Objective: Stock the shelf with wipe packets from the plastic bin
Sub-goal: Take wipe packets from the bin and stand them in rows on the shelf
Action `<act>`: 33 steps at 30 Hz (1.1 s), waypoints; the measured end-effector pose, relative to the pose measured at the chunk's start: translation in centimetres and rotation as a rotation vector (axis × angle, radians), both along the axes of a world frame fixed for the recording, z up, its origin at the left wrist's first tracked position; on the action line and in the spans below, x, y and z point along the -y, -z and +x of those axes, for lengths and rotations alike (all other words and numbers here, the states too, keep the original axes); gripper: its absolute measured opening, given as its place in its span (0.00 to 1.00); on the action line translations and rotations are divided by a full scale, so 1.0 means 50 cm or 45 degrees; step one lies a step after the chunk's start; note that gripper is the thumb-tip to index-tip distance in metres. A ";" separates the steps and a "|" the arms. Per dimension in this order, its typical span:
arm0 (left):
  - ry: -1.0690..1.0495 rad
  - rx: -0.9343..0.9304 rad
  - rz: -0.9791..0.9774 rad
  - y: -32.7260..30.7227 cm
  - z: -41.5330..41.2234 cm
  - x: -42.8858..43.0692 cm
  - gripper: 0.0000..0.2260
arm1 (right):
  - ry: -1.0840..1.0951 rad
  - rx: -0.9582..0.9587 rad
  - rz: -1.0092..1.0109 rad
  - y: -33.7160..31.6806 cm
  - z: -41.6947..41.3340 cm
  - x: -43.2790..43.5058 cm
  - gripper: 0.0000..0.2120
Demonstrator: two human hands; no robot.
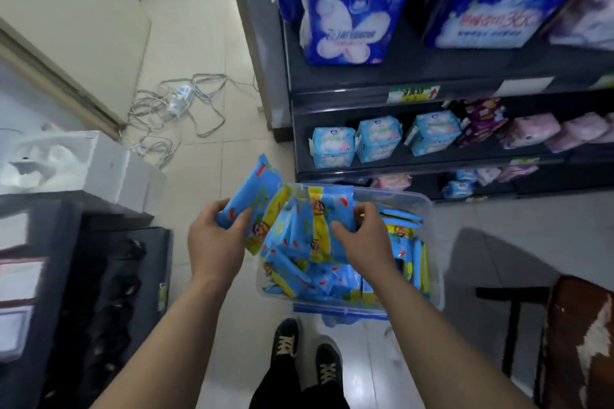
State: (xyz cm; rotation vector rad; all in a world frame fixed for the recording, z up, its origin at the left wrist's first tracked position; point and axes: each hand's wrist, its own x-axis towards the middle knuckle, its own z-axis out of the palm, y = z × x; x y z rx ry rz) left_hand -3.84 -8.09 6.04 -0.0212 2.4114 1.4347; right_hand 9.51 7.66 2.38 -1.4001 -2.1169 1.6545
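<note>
Left hand (216,239) grips a blue wipe packet (252,192), fingers curled round its lower end. Right hand (362,236) pinches upright packets (327,222) above the plastic bin (432,242).

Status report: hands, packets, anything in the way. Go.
Left hand grips a wipe packet at the plastic bin's left edge. Right hand grips upright packets inside it. Shelf ahead, unobstructed; cables on floor, far left.

Clear plastic bin (428,209) — glossy film wipe packets (255,189), smooth tiled floor (199,53)
</note>
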 end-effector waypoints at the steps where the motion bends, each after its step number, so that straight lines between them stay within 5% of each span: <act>1: -0.045 -0.019 0.030 -0.029 -0.003 0.013 0.06 | -0.040 -0.039 0.005 -0.033 -0.012 0.003 0.11; 8: -0.360 -0.123 0.238 -0.208 -0.017 0.163 0.07 | -0.417 -0.207 0.159 -0.266 -0.120 0.081 0.11; 14: -0.589 -0.369 0.173 -0.344 -0.013 0.368 0.07 | -0.819 -0.444 0.251 -0.433 -0.239 0.236 0.13; 25: -1.186 -0.665 0.081 -0.539 0.009 0.807 0.08 | -1.321 -0.858 0.411 -0.667 -0.399 0.691 0.13; 33: -1.386 -0.726 -0.033 -0.618 0.009 1.120 0.08 | -1.529 -1.060 0.349 -0.728 -0.477 1.027 0.11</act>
